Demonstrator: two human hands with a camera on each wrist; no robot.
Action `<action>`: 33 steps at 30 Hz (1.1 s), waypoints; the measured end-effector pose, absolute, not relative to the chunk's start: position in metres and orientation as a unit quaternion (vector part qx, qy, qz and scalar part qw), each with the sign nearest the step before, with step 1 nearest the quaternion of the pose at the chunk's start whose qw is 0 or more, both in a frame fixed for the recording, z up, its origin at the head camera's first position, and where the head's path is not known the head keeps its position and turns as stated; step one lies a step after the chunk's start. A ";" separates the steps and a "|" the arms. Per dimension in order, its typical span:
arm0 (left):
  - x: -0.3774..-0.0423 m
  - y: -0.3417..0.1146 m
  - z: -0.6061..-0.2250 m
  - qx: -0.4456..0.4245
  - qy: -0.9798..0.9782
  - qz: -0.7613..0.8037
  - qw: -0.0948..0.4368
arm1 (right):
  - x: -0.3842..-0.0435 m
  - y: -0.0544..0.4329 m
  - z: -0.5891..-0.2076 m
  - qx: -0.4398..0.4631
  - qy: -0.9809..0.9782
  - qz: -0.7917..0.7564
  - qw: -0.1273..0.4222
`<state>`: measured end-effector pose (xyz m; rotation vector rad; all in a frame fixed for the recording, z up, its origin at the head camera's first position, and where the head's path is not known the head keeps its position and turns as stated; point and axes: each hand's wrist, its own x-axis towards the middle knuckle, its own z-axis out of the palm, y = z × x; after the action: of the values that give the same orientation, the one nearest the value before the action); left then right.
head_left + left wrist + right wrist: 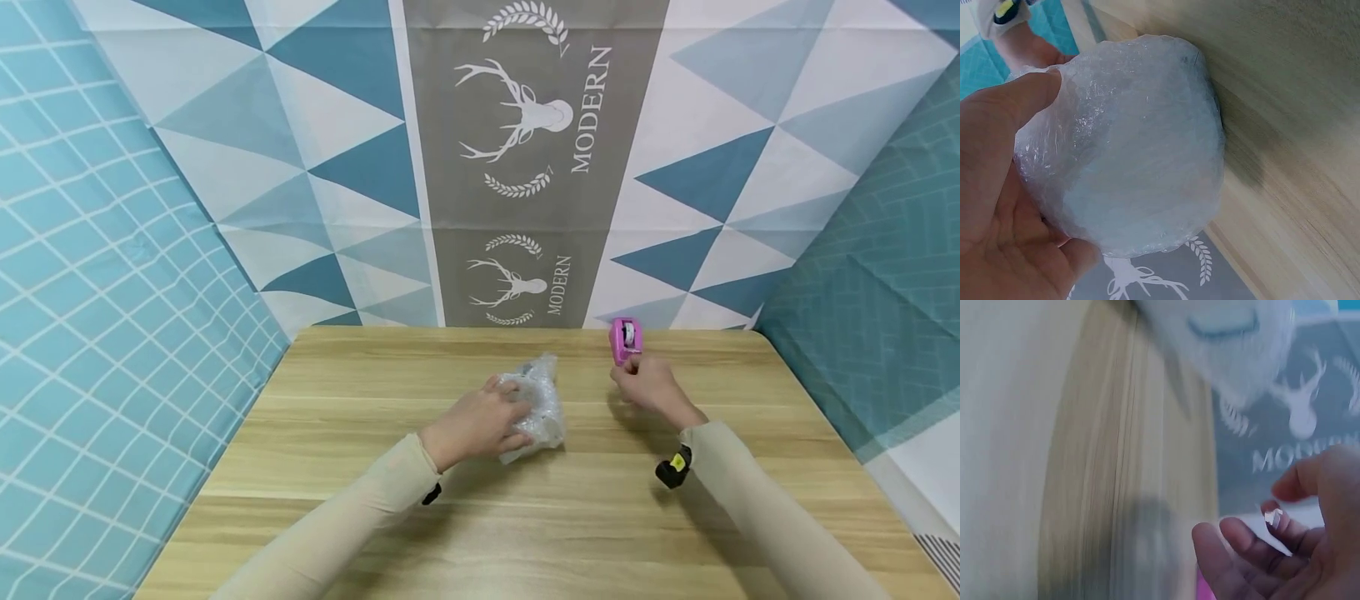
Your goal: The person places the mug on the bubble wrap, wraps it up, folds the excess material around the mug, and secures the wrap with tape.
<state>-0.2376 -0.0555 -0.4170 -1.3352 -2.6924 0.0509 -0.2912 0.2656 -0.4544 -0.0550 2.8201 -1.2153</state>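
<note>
Bundle's (pixel 543 407) contents obscured by bubble wrap; it was at mid-table (pixel 540 542), grasped by left hand (pixel 478 423). Right arm stretched forward, right hand (pixel 651 387) bent-fingered at pink tape dispenser (pixel 617 340), partly hidden; whether fingers pinched glinting scrap (pixel 1274 518), couldn't tell.

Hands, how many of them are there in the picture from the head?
2: the left hand on the clear-wrapped bundle, and the right hand at the near end of the pink tape dispenser.
</note>
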 end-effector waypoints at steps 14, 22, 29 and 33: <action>-0.237 -0.056 -0.419 -0.441 -0.893 0.009 0.084 | -0.250 0.225 -0.421 -0.348 0.854 -0.387 0.003; -0.237 -0.057 -0.419 -0.438 -0.896 0.005 0.077 | -0.235 0.206 -0.405 -0.449 0.780 -0.433 0.042; -0.238 -0.055 -0.418 -0.441 -0.894 -0.001 0.076 | -0.228 0.190 -0.402 -0.465 0.776 -0.416 0.089; -0.238 -0.055 -0.418 -0.442 -0.893 0.002 0.078 | -0.227 0.182 -0.400 -0.445 0.816 -0.362 0.076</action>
<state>-0.2383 -0.0550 -0.4184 -1.3252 -2.6758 0.0048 -0.2271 0.1821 -0.4002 -1.3336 2.4455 -1.0853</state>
